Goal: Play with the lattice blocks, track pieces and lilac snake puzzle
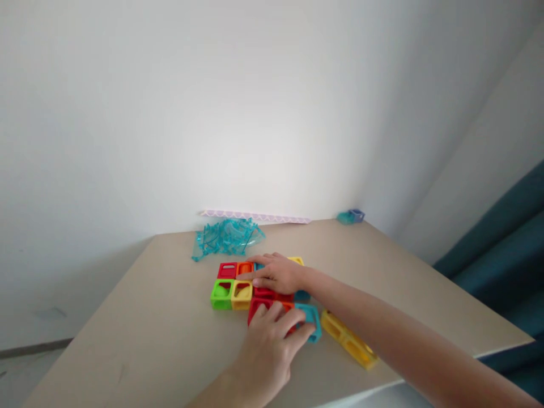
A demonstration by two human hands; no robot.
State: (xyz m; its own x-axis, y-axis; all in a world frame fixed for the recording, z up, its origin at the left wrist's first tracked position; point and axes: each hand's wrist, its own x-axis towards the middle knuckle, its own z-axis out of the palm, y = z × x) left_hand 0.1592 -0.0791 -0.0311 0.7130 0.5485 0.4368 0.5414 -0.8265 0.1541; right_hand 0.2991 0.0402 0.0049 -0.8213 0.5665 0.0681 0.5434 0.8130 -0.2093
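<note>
A cluster of coloured hollow square tiles lies on the beige table: a red tile, an orange tile, a green tile and a yellow tile. My right hand lies across the cluster's middle, fingers pressed flat on the tiles. My left hand rests at the near edge, fingers curled on a teal tile and a red tile beside it.
A yellow double tile piece lies at the near right. A crumpled teal mesh bag sits behind the cluster. A small blue and teal piece stands in the far right corner. Dark teal curtain hangs right.
</note>
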